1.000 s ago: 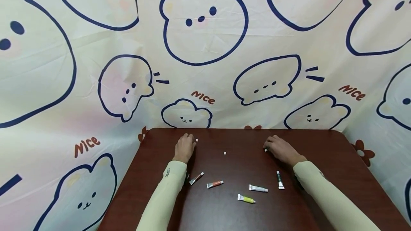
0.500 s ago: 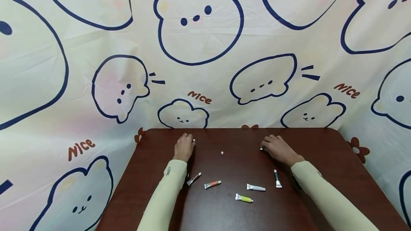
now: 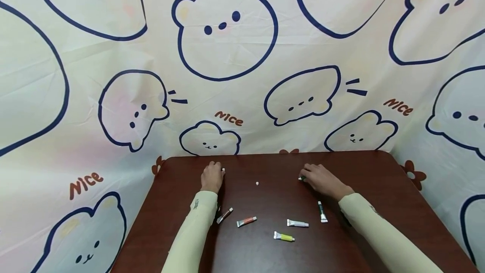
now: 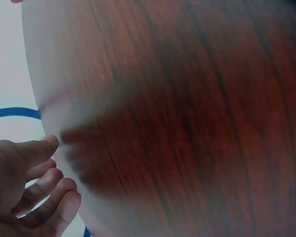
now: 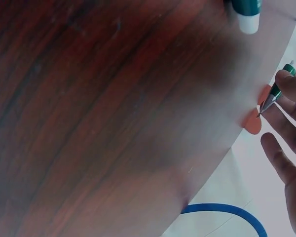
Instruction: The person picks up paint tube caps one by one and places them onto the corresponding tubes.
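My left hand (image 3: 212, 177) rests near the far edge of the table with its fingers bent, and a small white piece (image 3: 223, 169) shows right at its thumb side. I cannot tell whether that hand grips it. Between thumb and forefinger, my right hand (image 3: 322, 180) pinches a small green paint tube (image 5: 276, 92); its white end pokes out on the left in the head view. In the right wrist view the tube's crimped silvery end points down and left. Another small white piece (image 3: 257, 183) lies between the hands.
Nearer on the brown table (image 3: 257, 256) lie several paint tubes: brown (image 3: 225, 215), orange (image 3: 247, 221), pale grey (image 3: 297, 223), yellow-green (image 3: 284, 236) and dark green (image 3: 322, 212). A cartoon-printed cloth (image 3: 227, 96) hangs behind the table.
The head view has turned slightly right. My right hand with the green paint tube has shifted a little toward the middle, showing more of the tube. The left hand has stayed in place.
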Motion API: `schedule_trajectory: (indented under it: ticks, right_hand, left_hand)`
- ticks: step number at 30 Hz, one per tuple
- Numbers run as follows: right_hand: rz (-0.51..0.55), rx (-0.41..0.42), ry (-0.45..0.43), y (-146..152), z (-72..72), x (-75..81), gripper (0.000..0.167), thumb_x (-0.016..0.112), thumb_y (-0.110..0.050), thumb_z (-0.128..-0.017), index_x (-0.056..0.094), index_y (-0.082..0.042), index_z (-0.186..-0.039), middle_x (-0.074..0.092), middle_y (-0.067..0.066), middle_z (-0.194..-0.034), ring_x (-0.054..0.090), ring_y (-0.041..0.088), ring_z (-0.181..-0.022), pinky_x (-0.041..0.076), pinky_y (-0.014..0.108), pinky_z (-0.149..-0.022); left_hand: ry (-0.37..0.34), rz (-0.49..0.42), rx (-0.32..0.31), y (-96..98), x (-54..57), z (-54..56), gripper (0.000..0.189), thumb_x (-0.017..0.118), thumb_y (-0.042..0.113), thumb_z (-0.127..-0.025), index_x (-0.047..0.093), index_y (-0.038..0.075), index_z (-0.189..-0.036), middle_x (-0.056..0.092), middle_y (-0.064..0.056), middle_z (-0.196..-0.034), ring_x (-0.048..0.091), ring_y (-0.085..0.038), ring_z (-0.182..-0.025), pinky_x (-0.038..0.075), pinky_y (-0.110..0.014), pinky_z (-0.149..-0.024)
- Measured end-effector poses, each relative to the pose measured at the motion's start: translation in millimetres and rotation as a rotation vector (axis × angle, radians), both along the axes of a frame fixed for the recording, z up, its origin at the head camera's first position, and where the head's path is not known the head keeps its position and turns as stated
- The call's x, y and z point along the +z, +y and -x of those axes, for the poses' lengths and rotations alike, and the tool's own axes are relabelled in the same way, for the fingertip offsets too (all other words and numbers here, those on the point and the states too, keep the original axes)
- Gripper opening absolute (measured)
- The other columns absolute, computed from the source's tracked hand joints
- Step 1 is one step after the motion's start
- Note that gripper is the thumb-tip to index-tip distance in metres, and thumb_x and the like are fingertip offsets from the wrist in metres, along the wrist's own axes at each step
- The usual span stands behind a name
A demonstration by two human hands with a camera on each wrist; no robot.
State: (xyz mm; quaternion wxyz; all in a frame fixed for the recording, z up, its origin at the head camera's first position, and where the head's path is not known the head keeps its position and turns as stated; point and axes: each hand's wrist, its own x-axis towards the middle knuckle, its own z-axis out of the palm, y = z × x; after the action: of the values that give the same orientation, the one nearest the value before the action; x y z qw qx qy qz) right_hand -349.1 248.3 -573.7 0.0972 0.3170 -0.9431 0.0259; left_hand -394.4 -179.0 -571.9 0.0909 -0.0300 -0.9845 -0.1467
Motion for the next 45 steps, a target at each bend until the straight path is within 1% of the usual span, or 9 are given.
schedule_trajectory:
  ticks: [8,12,18,21,27,32,36,40,45]
  right_hand:
    - [0.067,0.03,-0.085,-11.4,-6.9,3.3,0.019,0.078,-0.008,-0.101,0.074,-0.015,-0.118,0.067,0.002,-0.109,0.063,0.017,-0.098,0.062,0.036,-0.087]
    - [0.069,0.051,-0.069,-15.4,-10.0,5.2,0.019,0.078,-0.009,-0.101,0.074,-0.016,-0.118,0.066,0.0,-0.108,0.062,0.015,-0.099,0.061,0.034,-0.087]
    - [0.075,0.101,-0.029,-19.2,-15.0,6.5,0.019,0.079,-0.009,-0.1,0.074,-0.016,-0.117,0.066,-0.001,-0.108,0.063,0.015,-0.099,0.062,0.035,-0.087]
    - [0.071,0.11,-0.021,-21.2,-17.0,7.5,0.019,0.079,-0.01,-0.101,0.074,-0.016,-0.118,0.066,-0.001,-0.109,0.063,0.015,-0.1,0.062,0.034,-0.087]
    - [0.049,0.094,-0.014,-24.3,-22.9,10.9,0.018,0.078,-0.012,-0.101,0.075,-0.014,-0.119,0.066,-0.001,-0.108,0.061,0.012,-0.097,0.06,0.03,-0.083]
    - [0.053,0.127,0.005,-27.5,-29.3,12.9,0.018,0.079,-0.011,-0.1,0.076,-0.013,-0.117,0.066,0.0,-0.107,0.062,0.013,-0.096,0.061,0.031,-0.082]
    - [0.06,0.13,-0.02,-30.3,-32.6,12.7,0.017,0.078,-0.013,-0.102,0.075,-0.015,-0.119,0.066,-0.002,-0.108,0.061,0.012,-0.097,0.061,0.03,-0.083]
    - [0.062,0.112,-0.046,-32.9,-35.2,12.6,0.017,0.076,-0.015,-0.104,0.075,-0.016,-0.121,0.066,-0.002,-0.109,0.06,0.011,-0.097,0.06,0.029,-0.083]
    - [0.067,0.107,-0.044,-35.7,-39.7,14.3,0.017,0.076,-0.016,-0.104,0.075,-0.016,-0.12,0.065,-0.003,-0.109,0.06,0.01,-0.096,0.06,0.028,-0.082]
  left_hand:
    - [0.012,-0.021,0.01,-5.7,-4.6,-7.5,0.017,0.076,0.016,-0.103,0.075,0.0,-0.11,0.07,-0.02,-0.105,0.073,-0.039,-0.097,0.065,-0.054,-0.083]
    - [0.014,-0.026,0.007,-8.2,-3.7,-11.1,0.013,0.076,0.013,-0.103,0.075,0.0,-0.107,0.07,-0.019,-0.102,0.073,-0.039,-0.096,0.065,-0.053,-0.081]
    - [0.025,-0.004,-0.014,-10.8,-4.3,-14.2,0.01,0.075,0.011,-0.103,0.076,0.002,-0.106,0.071,-0.017,-0.101,0.073,-0.038,-0.095,0.065,-0.053,-0.079]
    - [0.038,-0.001,-0.041,-10.5,-4.0,-16.6,0.007,0.075,0.011,-0.104,0.076,0.004,-0.105,0.071,-0.016,-0.099,0.073,-0.037,-0.093,0.065,-0.052,-0.077]
    - [0.109,-0.027,-0.136,-4.2,2.1,-27.2,0.002,0.073,0.004,-0.101,0.075,0.003,-0.1,0.073,-0.012,-0.091,0.073,-0.034,-0.084,0.064,-0.048,-0.069]
    - [0.104,-0.041,-0.159,-0.4,4.2,-37.3,0.006,0.075,0.004,-0.099,0.075,0.005,-0.105,0.076,-0.01,-0.094,0.075,-0.032,-0.085,0.064,-0.046,-0.072]
    - [0.1,-0.059,-0.172,1.0,3.1,-44.1,0.009,0.074,0.004,-0.1,0.077,0.006,-0.108,0.077,-0.011,-0.098,0.075,-0.032,-0.088,0.064,-0.046,-0.075]
    - [0.134,-0.082,-0.215,3.6,4.0,-51.5,0.011,0.075,0.003,-0.099,0.078,0.005,-0.109,0.077,-0.012,-0.099,0.075,-0.032,-0.088,0.064,-0.047,-0.075]
    - [0.172,-0.097,-0.262,9.0,8.5,-61.3,0.012,0.075,0.004,-0.099,0.079,0.006,-0.11,0.077,-0.011,-0.101,0.075,-0.029,-0.088,0.064,-0.045,-0.075]
